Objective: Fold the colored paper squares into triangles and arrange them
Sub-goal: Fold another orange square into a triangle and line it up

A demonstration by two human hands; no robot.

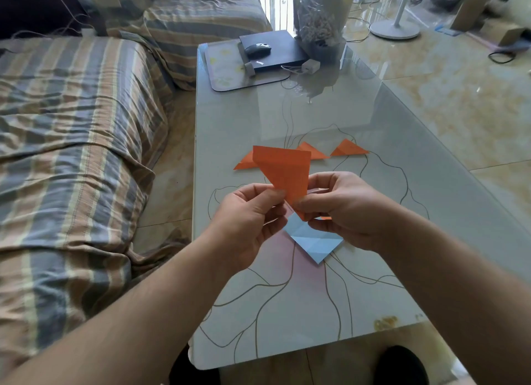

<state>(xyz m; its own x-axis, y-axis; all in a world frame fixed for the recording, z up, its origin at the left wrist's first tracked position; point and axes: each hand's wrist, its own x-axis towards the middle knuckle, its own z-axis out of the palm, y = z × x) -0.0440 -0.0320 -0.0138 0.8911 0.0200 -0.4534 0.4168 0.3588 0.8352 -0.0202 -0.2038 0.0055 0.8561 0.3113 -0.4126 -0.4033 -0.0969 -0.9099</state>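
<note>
The orange paper sheet (pixel 283 172), part folded, is up in the air over the glass table (pixel 373 160). Left hand (pixel 247 221) & right hand (pixel 342 209) both pinch its bottom tip w/ curled fingers. Under the hands lies a light blue paper square (pixel 313 242). Three folded orange triangles sit behind: (pixel 244 163), (pixel 314 152), (pixel 348 148). Far end: black laptop (pixel 275 49) w/ mouse (pixel 257 49) on top.

Your glass table (pixel 359 120) carries three folded orange triangles (pixel 349 149) toward twelve o'clock of centre. A creased light-blue paper (pixel 313 242) lies at six o'clock of them. A black laptop (pixel 275 49) and a mat (pixel 227 74) sit at the far end.
</note>
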